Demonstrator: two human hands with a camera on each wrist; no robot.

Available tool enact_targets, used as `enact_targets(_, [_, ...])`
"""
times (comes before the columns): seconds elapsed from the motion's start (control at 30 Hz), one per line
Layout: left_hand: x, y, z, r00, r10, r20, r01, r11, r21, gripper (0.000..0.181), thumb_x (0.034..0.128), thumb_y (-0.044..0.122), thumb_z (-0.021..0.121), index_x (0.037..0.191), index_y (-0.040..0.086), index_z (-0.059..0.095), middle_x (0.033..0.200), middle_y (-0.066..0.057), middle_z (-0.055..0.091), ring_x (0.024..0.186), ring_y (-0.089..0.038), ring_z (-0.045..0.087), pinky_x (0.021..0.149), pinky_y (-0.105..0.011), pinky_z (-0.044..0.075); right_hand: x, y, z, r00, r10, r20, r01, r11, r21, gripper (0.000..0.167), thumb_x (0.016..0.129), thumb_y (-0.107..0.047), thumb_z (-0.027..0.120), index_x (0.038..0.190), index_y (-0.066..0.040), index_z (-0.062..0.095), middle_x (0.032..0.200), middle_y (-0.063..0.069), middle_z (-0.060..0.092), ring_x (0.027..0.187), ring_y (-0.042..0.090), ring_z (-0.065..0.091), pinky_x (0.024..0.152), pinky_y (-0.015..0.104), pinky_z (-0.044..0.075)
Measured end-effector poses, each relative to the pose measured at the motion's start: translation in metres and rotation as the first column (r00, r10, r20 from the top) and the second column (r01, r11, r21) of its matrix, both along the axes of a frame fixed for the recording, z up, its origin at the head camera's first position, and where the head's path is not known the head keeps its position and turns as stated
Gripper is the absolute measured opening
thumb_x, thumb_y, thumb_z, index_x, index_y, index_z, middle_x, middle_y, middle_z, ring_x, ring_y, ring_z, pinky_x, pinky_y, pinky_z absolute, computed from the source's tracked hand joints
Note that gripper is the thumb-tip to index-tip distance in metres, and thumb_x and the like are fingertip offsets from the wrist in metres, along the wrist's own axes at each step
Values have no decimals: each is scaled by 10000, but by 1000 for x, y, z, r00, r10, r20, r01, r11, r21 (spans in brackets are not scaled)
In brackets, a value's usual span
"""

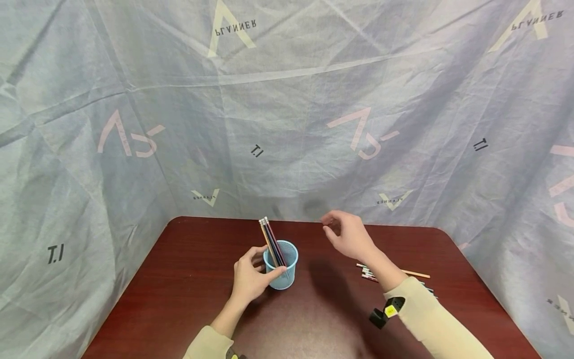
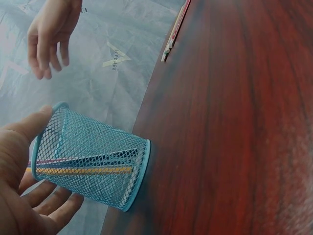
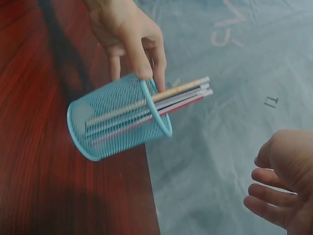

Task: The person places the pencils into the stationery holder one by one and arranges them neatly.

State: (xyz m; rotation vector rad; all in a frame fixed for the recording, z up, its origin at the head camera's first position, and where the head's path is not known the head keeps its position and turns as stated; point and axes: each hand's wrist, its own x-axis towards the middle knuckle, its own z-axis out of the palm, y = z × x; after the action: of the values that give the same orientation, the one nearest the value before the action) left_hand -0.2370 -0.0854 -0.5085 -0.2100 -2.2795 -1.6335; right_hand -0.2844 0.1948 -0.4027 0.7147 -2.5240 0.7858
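A light blue mesh cup (image 1: 288, 273) stands on the table with several pencils (image 1: 270, 239) leaning in it, eraser ends up, toward its left side. My left hand (image 1: 249, 277) grips the cup at its rim, thumb at the near side and fingers around the far left; the left wrist view shows the thumb on the rim (image 2: 35, 161). My right hand (image 1: 350, 234) is raised to the right of the cup, fingers loosely bent, holding nothing. In the right wrist view the pencils (image 3: 181, 94) stick out past the rim, apart from my right hand (image 3: 286, 181).
More pencils (image 1: 414, 273) lie on the dark red table (image 1: 197, 269) at the right, partly hidden under my right forearm. Grey printed cloth (image 1: 287, 164) hangs behind the table and at both sides.
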Motion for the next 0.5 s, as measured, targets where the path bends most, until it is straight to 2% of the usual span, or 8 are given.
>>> enact_targets(0.17, [0,0,0,1000,-4,9,4,1000,1,706,714,304,1017,1304,64,712,1173,-146,780,1061,-339,794,907,-434,671,6,22,-5,1000,-20,6,20,1000,21,139,961,-69,747,1088,-124,756,968,-6,776,846,150,740,741,406,625])
enact_targets(0.5, [2,0,2,1000,-8,19,7,1000,9,706,711,273,1018,1309,60,707,1186,-162,776,1071,-344,791,916,-430,668,18,58,-19,997,-72,-19,73,995,66,131,945,-89,764,1060,-150,752,948,-4,759,797,102,702,679,297,567])
